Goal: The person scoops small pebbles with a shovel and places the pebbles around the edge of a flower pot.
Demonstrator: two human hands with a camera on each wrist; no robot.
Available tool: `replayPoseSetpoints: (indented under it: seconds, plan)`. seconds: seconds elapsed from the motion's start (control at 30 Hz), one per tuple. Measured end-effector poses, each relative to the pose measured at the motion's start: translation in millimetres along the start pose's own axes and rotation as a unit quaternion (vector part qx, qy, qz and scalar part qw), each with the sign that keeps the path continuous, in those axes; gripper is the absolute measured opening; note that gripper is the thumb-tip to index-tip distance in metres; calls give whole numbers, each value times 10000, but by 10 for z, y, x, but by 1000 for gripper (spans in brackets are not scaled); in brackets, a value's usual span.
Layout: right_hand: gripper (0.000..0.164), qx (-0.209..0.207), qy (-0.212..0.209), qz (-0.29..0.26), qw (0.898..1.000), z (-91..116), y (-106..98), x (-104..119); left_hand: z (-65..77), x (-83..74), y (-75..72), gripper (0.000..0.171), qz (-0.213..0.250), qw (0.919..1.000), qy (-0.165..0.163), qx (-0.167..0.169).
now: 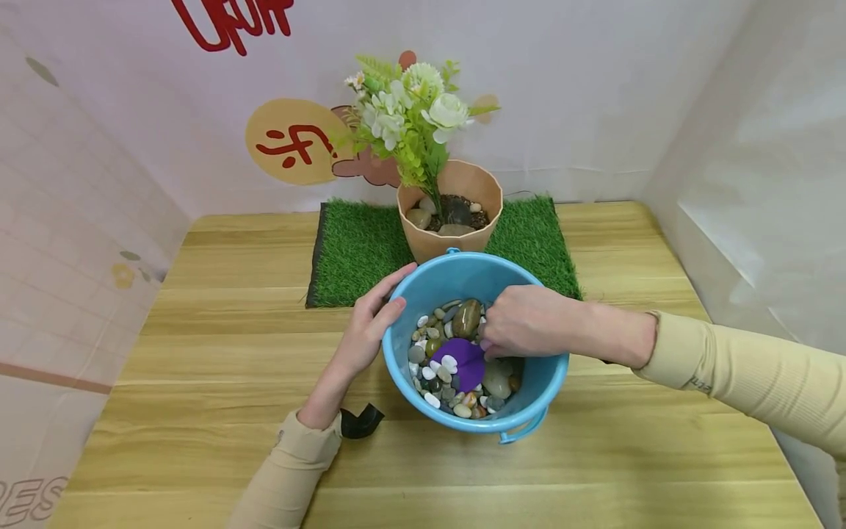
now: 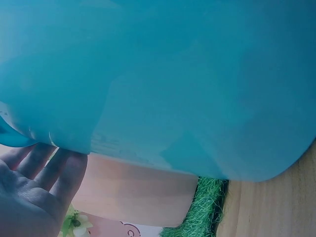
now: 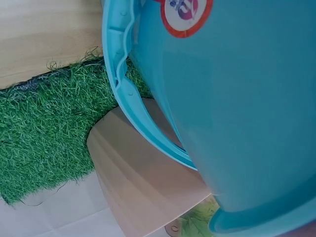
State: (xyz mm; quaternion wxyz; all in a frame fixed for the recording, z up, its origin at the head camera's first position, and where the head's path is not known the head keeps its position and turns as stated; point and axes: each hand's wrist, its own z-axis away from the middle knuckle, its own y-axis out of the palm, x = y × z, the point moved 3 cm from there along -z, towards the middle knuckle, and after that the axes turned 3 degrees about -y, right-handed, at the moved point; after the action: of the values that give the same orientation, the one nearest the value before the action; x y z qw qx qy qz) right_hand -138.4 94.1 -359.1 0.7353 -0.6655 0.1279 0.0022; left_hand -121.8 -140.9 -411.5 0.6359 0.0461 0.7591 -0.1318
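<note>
A light-blue bucket stands at the middle of the table, with pebbles and larger smooth stones inside. My left hand holds its left rim, thumb over the edge and fingers along the outer wall; in the left wrist view several fingers meet the bucket's edge. Reaching inside from the right, my right hand has curled fingers around the end of a purple scoop. White pebbles lie on the scoop's blade, and its handle is hidden by the hand.
Behind the bucket, a peach flowerpot with white flowers and stones stands on an artificial grass mat. The bucket's handle hangs down its side. A black piece is beside the left cuff. White printed sheets surround the table.
</note>
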Motion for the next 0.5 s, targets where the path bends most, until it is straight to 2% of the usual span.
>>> replayPoseSetpoints:
  seconds: [0.27, 0.5]
  plan:
    - [42, 38, -65, -151, 9999, 4, -30, -32, -8, 4, 11, 55, 113, 9999, 39, 97]
    - [36, 280, 432, -765, 9957, 31, -164, -94, -5, 12, 4, 56, 23, 10000, 37, 45]
